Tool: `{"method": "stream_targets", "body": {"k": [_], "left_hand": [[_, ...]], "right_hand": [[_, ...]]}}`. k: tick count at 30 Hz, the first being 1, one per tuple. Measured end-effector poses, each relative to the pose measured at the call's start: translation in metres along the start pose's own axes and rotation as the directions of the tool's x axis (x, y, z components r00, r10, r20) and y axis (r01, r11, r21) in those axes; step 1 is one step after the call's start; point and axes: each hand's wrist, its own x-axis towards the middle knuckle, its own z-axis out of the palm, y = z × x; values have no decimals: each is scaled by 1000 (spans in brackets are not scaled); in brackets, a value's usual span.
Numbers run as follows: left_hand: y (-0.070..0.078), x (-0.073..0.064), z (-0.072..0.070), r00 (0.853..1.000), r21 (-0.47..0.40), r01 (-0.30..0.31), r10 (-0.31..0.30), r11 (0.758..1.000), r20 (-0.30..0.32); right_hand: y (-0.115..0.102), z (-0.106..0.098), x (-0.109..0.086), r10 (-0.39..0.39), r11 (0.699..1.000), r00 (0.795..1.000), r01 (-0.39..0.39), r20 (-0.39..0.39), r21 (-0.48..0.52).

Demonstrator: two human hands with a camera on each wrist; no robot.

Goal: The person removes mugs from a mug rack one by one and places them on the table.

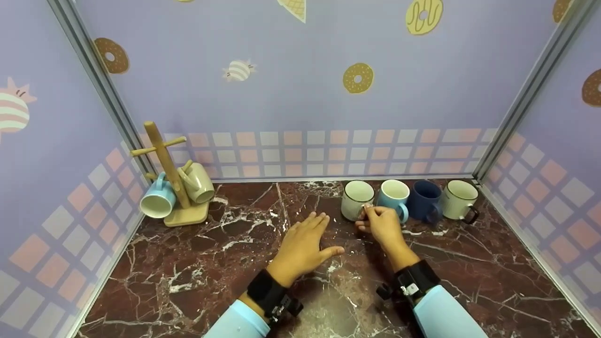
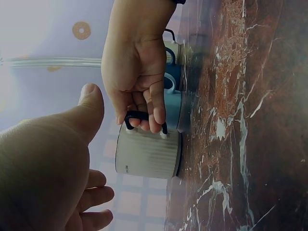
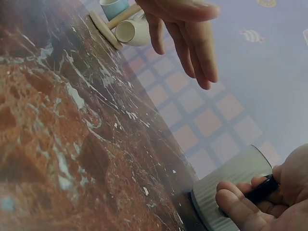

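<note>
My right hand (image 1: 384, 226) grips the black handle (image 2: 139, 115) of a ribbed white mug (image 1: 353, 203) with a dark rim. The fingers curl through the handle, and the mug stands upright at the left end of a row by the back wall. To its left, my left hand (image 1: 303, 246) is held over the tabletop with its fingers extended and thumb apart, touching no mug. A light blue mug (image 1: 393, 190) sits just right of the gripped one, followed by a dark blue mug (image 1: 424, 201) and another white mug (image 1: 458, 199) with a black handle.
A wooden mug tree (image 1: 165, 162) stands at the back left. On its lower pegs hang a light blue mug (image 1: 158, 204) and a cream mug (image 1: 201, 183). Patterned walls enclose the dark red marbled tabletop (image 1: 188, 281) at the back and both sides.
</note>
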Motion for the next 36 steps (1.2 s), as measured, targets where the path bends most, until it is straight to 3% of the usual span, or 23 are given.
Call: {"method": "stream_targets", "body": {"k": [4, 13, 24, 32, 36], "left_hand": [[0, 0, 2, 1000, 3, 1, -1, 1000, 8], [2, 0, 1, 1000, 19, -5, 4, 1000, 19], [0, 0, 3, 1000, 16, -7, 7, 1000, 15], [-2, 1, 1, 1000, 11, 2, -2, 1000, 0], [-6, 0, -4, 1000, 3, 20, -20, 1000, 8]], "right_hand": [[1, 0, 0, -5, 1000, 1000, 5, -9, -1], [-3, -4, 1, -7, 999, 999, 8, 49, -35], [-7, -9, 2, -27, 979, 998, 39, 62, -201], [-15, -17, 0, -131, 924, 991, 133, 31, -359], [-22, -18, -3, -222, 859, 975, 195, -1, -474]]}}
